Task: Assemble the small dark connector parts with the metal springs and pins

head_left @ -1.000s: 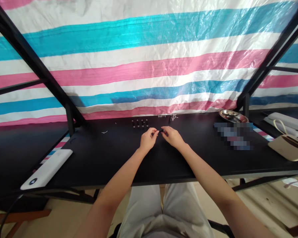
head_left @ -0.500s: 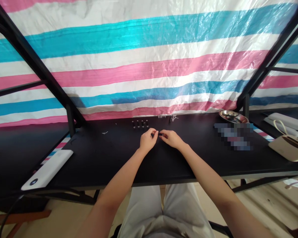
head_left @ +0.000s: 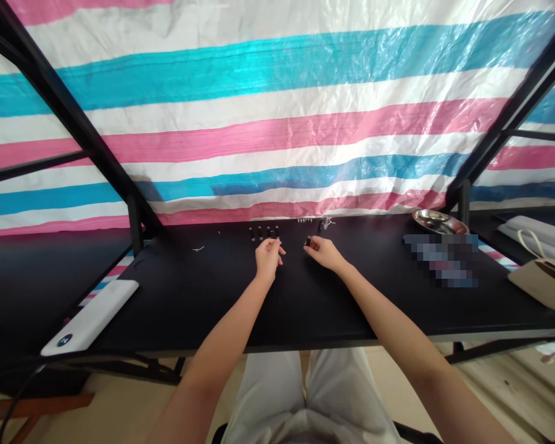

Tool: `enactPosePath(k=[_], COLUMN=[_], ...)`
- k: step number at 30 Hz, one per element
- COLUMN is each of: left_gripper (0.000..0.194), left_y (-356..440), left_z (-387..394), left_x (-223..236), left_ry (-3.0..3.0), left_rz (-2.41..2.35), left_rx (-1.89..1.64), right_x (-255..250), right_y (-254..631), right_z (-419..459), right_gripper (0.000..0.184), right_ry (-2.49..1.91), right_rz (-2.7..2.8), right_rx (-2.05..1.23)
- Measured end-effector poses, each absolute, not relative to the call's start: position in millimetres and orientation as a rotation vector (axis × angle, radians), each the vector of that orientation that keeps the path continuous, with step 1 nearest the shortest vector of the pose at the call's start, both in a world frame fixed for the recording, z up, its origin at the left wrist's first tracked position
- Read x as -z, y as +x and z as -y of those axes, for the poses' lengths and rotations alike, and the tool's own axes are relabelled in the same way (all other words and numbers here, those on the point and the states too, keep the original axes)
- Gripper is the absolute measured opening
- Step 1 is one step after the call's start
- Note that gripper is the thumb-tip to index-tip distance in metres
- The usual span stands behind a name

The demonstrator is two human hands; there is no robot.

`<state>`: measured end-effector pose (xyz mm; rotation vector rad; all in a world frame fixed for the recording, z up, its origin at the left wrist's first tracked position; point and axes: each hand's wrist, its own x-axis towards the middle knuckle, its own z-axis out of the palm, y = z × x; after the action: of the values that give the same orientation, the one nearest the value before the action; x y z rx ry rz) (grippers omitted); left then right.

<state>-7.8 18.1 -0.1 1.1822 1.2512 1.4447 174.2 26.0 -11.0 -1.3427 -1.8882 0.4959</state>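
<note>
My right hand [head_left: 324, 254] pinches a small black cylinder [head_left: 308, 240] upright between thumb and fingers. My left hand [head_left: 267, 258] is to its left, apart from it, thumb and forefinger together. Whatever lies between those fingertips is too small to name. Just beyond the left fingertips, several similar black cylinders with pale ends stand in a row, among them one at the left end [head_left: 252, 234]. Farther back lie a row of small silvery pieces [head_left: 304, 220] and a dark piece with white strands [head_left: 326, 223].
The black table [head_left: 203, 302] carries a white power bank [head_left: 92, 317] at left and a shiny metal dish [head_left: 439, 222] at back right. A blurred patch [head_left: 441, 262] and a beige bag [head_left: 543, 283] are on the right. A striped sheet [head_left: 277, 123] hangs behind.
My hands have moved apart from where they nearly met. The left has shifted left towards the row of cylinders; the right now holds its black cylinder upright.
</note>
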Motion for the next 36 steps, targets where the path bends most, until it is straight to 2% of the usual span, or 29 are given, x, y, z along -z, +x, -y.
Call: enactPosePath(k=[8, 19, 36], left_gripper=[0.02, 0.017, 0.013], left_y=[-14.2, -13.5, -8.7], left_z=[-26.6, -25.8, -20.5], left_x=[0.4, -0.5, -4.7], left_ry=[0.794, 0.657, 0.679], left_rz=[-1.165, -1.105, -1.077], left_rx=[-1.474, -1.448, -1.475], right_x=[6.4, 25.1, 16.0], right_y=[151.3, 121.0, 121.9], right_z=[-66.8, -106.5, -109.1], right_gripper=[0.014, 0.011, 0.014], right_ry=[-1.417, -1.657, -1.682], right_rz=[2.0, 1.974, 1.934], right_rx=[-0.461, -0.321, -0.519])
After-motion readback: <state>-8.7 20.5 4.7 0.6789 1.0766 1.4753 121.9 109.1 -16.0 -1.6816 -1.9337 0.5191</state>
